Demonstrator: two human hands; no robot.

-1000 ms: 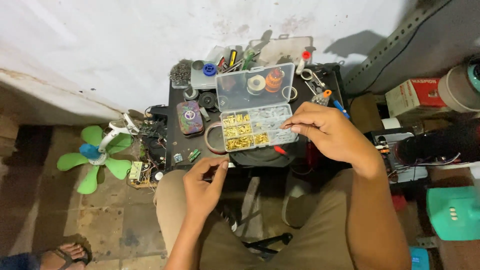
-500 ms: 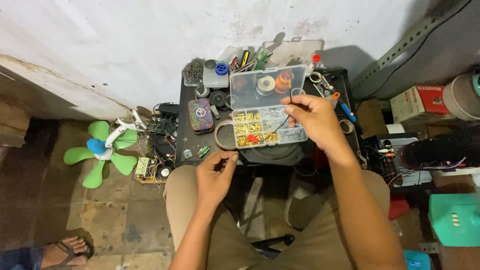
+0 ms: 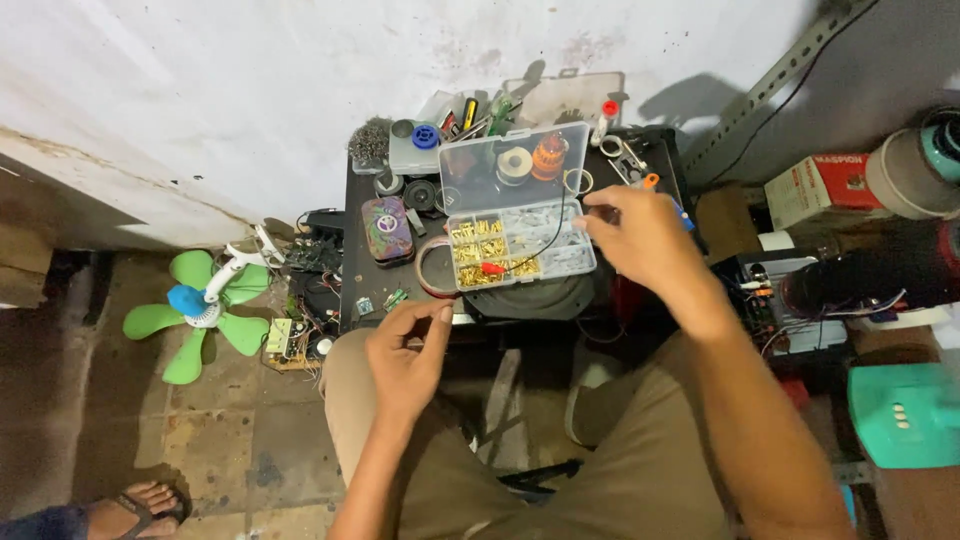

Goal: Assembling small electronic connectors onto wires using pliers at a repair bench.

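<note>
The right hand (image 3: 645, 235) has lifted off the compartment box (image 3: 520, 240), pinching a thin black wire (image 3: 548, 238) with a red tip, while the left hand (image 3: 405, 350) below pinches something unseen; tugging could tip the box.

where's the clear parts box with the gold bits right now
In the head view the clear parts box sits open on the small dark table, between the purple tin and the right hand.
</note>
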